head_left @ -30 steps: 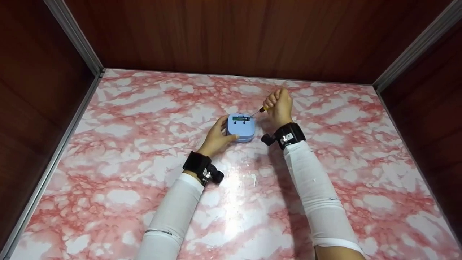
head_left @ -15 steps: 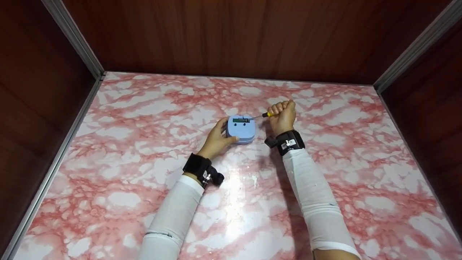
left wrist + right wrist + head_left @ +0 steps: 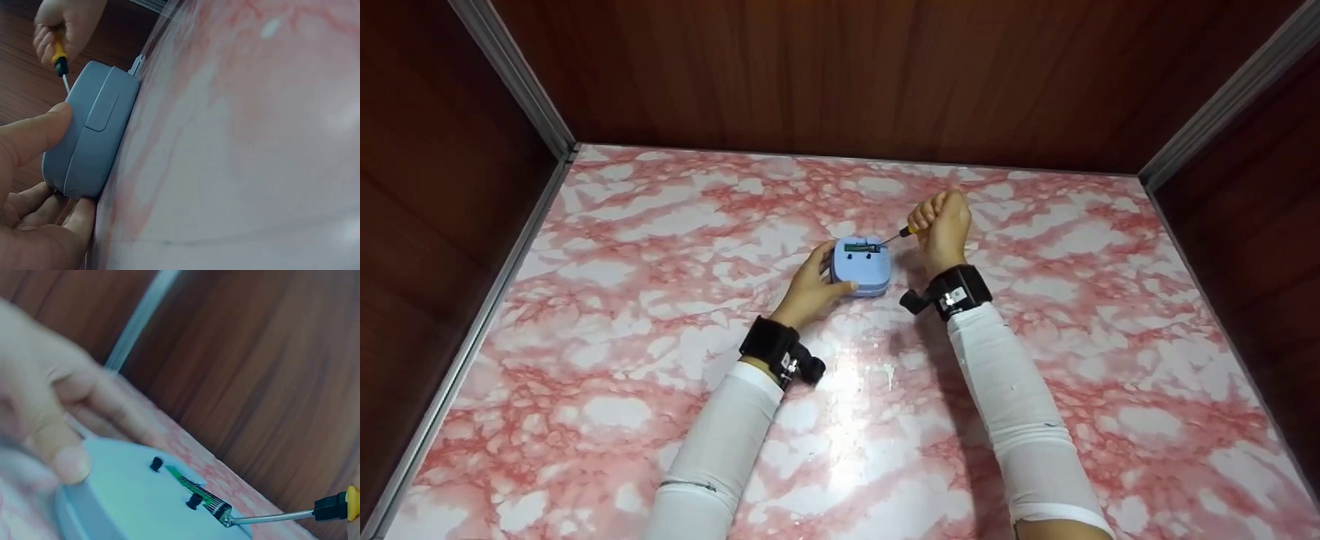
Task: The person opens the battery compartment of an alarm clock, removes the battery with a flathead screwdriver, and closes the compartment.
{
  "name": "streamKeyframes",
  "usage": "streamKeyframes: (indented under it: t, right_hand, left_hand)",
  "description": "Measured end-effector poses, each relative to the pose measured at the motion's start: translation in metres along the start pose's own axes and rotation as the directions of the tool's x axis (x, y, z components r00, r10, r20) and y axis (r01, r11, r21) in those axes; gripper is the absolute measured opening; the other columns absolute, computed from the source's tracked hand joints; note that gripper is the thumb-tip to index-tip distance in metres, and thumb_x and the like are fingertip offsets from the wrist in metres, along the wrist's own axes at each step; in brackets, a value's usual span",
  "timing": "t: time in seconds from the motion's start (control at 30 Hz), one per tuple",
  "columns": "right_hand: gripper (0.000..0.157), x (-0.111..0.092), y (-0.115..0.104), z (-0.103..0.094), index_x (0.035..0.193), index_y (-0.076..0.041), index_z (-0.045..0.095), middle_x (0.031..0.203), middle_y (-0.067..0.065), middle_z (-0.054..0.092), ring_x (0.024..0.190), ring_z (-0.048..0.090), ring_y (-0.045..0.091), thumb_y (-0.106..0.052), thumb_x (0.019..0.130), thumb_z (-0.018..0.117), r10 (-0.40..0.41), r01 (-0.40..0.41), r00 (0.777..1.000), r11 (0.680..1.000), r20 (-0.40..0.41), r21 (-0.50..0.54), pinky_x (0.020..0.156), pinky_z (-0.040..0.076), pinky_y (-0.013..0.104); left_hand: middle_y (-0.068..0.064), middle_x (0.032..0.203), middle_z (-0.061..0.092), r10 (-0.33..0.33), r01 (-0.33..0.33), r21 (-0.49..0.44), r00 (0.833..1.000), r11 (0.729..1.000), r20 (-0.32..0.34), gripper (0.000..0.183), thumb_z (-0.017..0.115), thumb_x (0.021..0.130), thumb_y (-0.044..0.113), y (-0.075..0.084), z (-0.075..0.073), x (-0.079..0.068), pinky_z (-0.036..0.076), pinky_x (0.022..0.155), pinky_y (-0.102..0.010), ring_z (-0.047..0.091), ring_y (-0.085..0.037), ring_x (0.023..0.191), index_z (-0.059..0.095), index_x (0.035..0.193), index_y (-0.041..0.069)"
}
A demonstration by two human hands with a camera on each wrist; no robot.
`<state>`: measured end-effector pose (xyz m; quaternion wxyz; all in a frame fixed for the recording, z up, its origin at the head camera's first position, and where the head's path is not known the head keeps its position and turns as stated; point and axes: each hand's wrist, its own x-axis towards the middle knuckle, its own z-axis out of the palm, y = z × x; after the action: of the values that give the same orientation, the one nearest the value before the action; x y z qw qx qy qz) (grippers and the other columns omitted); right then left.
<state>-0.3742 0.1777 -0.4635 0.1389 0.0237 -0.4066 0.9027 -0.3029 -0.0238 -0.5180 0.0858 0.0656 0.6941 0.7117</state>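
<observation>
A rounded light-blue plastic case point(image 3: 862, 274) lies on the table with an open slot in its upper face. Inside that slot sits a green and black battery point(image 3: 191, 486), and two small black knobs point(image 3: 157, 464) stand beside it. My left hand point(image 3: 812, 286) grips the case from the left, thumb point(image 3: 56, 121) on one face and fingers around the side. A screwdriver point(image 3: 905, 232) with a yellow and black handle is held in my right fist point(image 3: 943, 225). Its metal shaft point(image 3: 273, 517) slopes down to the battery's right end, where the tip appears to touch it.
The pink-and-white marbled table point(image 3: 607, 337) spreads around both arms. Dark wood panels point(image 3: 840, 75) rise behind and at the sides, with metal strips point(image 3: 529, 82) at the corners. A small pale tab point(image 3: 136, 64) sticks out at the case's far side.
My right hand dips toward me and the screwdriver flattens half a second ago, then both rise again to a steeper slant. My left hand and the case stay in place.
</observation>
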Motion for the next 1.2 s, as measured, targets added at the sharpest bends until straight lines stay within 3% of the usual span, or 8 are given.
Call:
streamKeyframes:
  t: [0.13, 0.23, 0.33, 0.43, 0.57, 0.67, 1.0, 1.2]
  right_hand:
    - [0.053, -0.006, 0.005, 0.010, 0.058, -0.013, 0.031, 0.049, -0.006, 0.033, 0.044, 0.028, 0.007, -0.018, 0.111, 0.028, -0.072, 0.096, 0.984, 0.985, 0.162, -0.143, 0.045, 0.020, 0.023]
    - [0.053, -0.009, 0.008, 0.012, 0.059, -0.013, 0.032, 0.050, -0.004, 0.033, 0.045, 0.028, 0.009, -0.019, 0.112, 0.027, -0.085, 0.127, 0.974, 0.973, 0.212, -0.192, 0.045, 0.019, 0.024]
    - [0.054, -0.008, 0.011, 0.010, 0.059, -0.013, 0.030, 0.049, -0.005, 0.032, 0.044, 0.027, 0.008, -0.020, 0.113, 0.026, -0.057, 0.083, 0.987, 0.982, 0.152, -0.172, 0.044, 0.018, 0.024]
    - [0.052, -0.004, 0.012, 0.005, 0.059, -0.014, 0.030, 0.049, -0.006, 0.030, 0.043, 0.027, 0.007, -0.017, 0.111, 0.027, 0.009, -0.007, 0.999, 0.997, 0.037, -0.074, 0.044, 0.019, 0.021]
    - [0.048, 0.000, 0.014, -0.002, 0.058, -0.015, 0.029, 0.049, -0.005, 0.029, 0.041, 0.027, 0.007, -0.007, 0.105, 0.028, 0.101, -0.097, 0.993, 0.993, -0.065, 0.060, 0.043, 0.019, 0.021]
    - [0.046, 0.002, 0.016, -0.003, 0.057, -0.015, 0.029, 0.049, -0.005, 0.028, 0.040, 0.028, 0.007, -0.005, 0.102, 0.029, 0.132, -0.121, 0.986, 0.987, -0.104, 0.110, 0.042, 0.020, 0.021]
    - [0.042, 0.001, 0.012, 0.001, 0.059, -0.015, 0.030, 0.050, -0.005, 0.028, 0.040, 0.028, 0.007, -0.003, 0.100, 0.030, 0.105, -0.097, 0.989, 0.992, -0.108, 0.082, 0.045, 0.017, 0.022]
    - [0.047, -0.002, 0.005, 0.004, 0.060, -0.014, 0.027, 0.049, -0.005, 0.027, 0.042, 0.027, 0.007, -0.011, 0.107, 0.028, 0.048, -0.048, 0.998, 0.999, -0.036, 0.017, 0.044, 0.018, 0.022]
  left_hand:
    - [-0.024, 0.157, 0.036, 0.029, -0.029, -0.003, 1.000, 1.000, 0.002, 0.084, 0.074, 0.083, -0.011, 0.000, 0.000, 0.000, 0.038, 0.117, -0.033, 0.035, -0.033, 0.146, 0.031, 0.155, -0.002]
    - [-0.024, 0.157, 0.037, 0.040, -0.040, 0.001, 0.999, 0.999, 0.006, 0.083, 0.074, 0.083, -0.011, 0.000, 0.000, 0.001, 0.039, 0.117, -0.033, 0.036, -0.033, 0.146, 0.032, 0.154, -0.003]
    - [-0.023, 0.157, 0.037, 0.031, -0.031, -0.002, 1.000, 1.000, 0.003, 0.083, 0.073, 0.083, -0.012, -0.001, 0.000, 0.001, 0.039, 0.117, -0.033, 0.036, -0.033, 0.146, 0.032, 0.154, -0.002]
    - [-0.023, 0.157, 0.037, 0.020, -0.020, -0.014, 1.000, 1.000, -0.003, 0.083, 0.073, 0.082, -0.013, -0.001, 0.000, 0.000, 0.038, 0.117, -0.033, 0.036, -0.033, 0.146, 0.033, 0.154, 0.000]
    - [-0.022, 0.157, 0.038, 0.014, -0.014, -0.015, 1.000, 1.000, -0.002, 0.084, 0.074, 0.082, -0.012, -0.001, -0.001, 0.000, 0.037, 0.118, -0.033, 0.036, -0.032, 0.146, 0.033, 0.155, 0.000]
    - [-0.022, 0.158, 0.037, 0.014, -0.014, -0.001, 1.000, 1.000, 0.003, 0.085, 0.075, 0.083, -0.010, 0.000, -0.002, 0.000, 0.036, 0.119, -0.032, 0.036, -0.032, 0.146, 0.032, 0.156, 0.000]
    - [-0.022, 0.158, 0.036, 0.017, -0.017, 0.009, 1.000, 1.000, 0.006, 0.085, 0.074, 0.083, -0.010, 0.004, -0.001, 0.001, 0.035, 0.119, -0.032, 0.034, -0.032, 0.147, 0.031, 0.156, 0.000]
    - [-0.022, 0.158, 0.035, 0.014, -0.014, 0.014, 1.000, 1.000, 0.001, 0.083, 0.074, 0.084, -0.009, 0.002, -0.001, 0.000, 0.034, 0.119, -0.032, 0.033, -0.032, 0.147, 0.032, 0.155, -0.002]
